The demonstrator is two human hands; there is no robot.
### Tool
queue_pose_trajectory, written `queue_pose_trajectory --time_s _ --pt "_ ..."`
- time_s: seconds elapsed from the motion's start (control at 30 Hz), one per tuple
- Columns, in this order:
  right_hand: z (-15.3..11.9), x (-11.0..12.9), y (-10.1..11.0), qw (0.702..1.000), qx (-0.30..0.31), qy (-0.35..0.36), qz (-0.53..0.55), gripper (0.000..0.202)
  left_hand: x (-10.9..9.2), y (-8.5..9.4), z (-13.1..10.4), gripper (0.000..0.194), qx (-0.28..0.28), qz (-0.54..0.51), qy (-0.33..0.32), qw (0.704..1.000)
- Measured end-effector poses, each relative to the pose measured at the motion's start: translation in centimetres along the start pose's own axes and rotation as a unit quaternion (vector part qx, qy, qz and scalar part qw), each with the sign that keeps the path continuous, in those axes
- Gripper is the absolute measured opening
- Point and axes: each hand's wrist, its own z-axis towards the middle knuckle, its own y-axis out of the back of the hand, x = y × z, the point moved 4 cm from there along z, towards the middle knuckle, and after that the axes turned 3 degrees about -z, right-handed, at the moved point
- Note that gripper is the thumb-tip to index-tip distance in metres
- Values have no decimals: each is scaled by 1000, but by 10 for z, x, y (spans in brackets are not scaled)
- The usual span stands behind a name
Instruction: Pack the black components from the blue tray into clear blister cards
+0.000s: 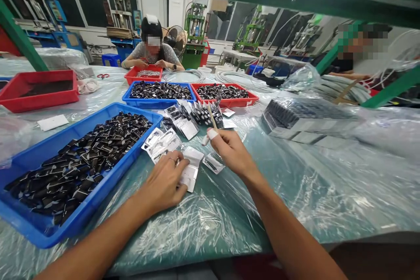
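My left hand (pixel 167 179) rests with its fingers apart on a white-and-clear packet (pixel 192 168), pressing it to the plastic-covered table. To its right, my right hand (pixel 229 148) is closed in a pinch round a thin tan stick (pixel 212 118) that points up and away. White tape wraps one of its fingertips. A small clear packet with a dark item (pixel 213 163) lies between the two hands. More silvery packets (pixel 162 142) are heaped just beyond my left hand, and a row of packets with black parts (pixel 193 116) stands behind them.
A large blue tray (pixel 138 157) of black parts fills the left side. Smaller blue (pixel 141 103) and red (pixel 243 101) trays of black parts stand behind. Stacked packets (pixel 295 118) lie at right. A person (pixel 167 54) works across the table; another is at far right.
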Motion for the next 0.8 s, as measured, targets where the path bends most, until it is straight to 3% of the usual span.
queue_pose_trajectory --time_s 0.17,0.27,0.43,0.5,0.57,0.7,0.8 --pt "-3 9 -10 999 9 27 -27 39 4 1 3 54 -16 47 21 999" --pt "-3 10 -12 999 -7 41 -22 40 -3 4 5 49 -18 70 31 997" --pt "0 -2 -12 994 -15 -18 105 47 -27 12 -4 40 63 37 -104 992" --pt "0 -7 -13 974 -6 -68 218 44 -28 13 -11 37 73 27 -114 990" --pt "-1 -7 -17 940 24 -108 323 35 -25 10 -17 36 61 33 -83 994" --pt "-7 -1 -34 892 108 -144 415 27 -19 -3 -19 35 46 54 -32 997" --pt "-9 -3 -44 872 62 -121 470 45 -16 -8 -8 35 29 55 -7 998"
